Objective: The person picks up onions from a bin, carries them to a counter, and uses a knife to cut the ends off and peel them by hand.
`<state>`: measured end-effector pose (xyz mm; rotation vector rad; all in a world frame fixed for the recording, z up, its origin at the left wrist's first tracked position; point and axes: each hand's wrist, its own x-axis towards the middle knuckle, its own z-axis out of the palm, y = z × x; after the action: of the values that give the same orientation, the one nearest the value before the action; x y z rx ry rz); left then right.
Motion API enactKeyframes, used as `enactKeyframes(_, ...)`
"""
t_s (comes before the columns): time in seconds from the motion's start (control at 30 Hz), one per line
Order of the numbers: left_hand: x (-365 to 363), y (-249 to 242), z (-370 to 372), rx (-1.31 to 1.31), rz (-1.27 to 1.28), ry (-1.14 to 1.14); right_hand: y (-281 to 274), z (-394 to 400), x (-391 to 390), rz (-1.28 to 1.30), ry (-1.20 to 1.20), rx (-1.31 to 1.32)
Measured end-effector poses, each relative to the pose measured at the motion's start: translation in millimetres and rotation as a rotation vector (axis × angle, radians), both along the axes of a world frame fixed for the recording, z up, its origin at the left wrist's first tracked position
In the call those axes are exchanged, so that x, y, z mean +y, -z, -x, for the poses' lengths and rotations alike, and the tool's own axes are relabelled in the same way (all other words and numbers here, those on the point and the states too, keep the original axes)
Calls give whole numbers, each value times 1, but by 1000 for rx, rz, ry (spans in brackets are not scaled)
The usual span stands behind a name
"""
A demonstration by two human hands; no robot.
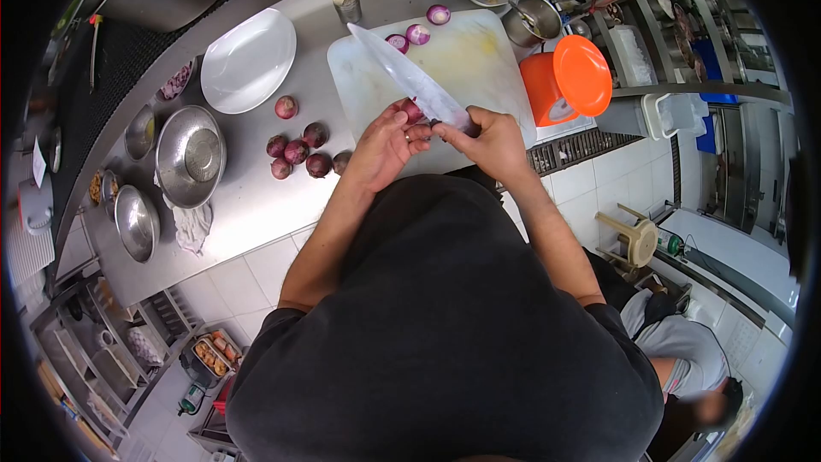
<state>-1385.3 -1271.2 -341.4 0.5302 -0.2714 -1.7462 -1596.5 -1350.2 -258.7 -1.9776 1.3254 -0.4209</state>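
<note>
Over the near edge of a white cutting board, my right hand is closed on a large knife, its blade pointing away to the upper left. My left hand holds a red onion close to the blade, near the knife's handle end. Cut onion pieces lie at the board's far side, another just beyond them. Several whole red onions rest on the steel counter left of the board.
A white plate, a metal can and steel bowls stand on the counter. An orange container and a pot are right of the board. Another person is at the lower right, near a stool.
</note>
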Motion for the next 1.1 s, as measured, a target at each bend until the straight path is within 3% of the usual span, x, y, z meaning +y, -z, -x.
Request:
enactKeyframes(0.73,1,-2,9,-39,70,-35,6,-1,-7,-56,53,-52)
enactKeyframes(1.1,1,2,9,-206,105,-4,1,-6,-12,-54,64,-48)
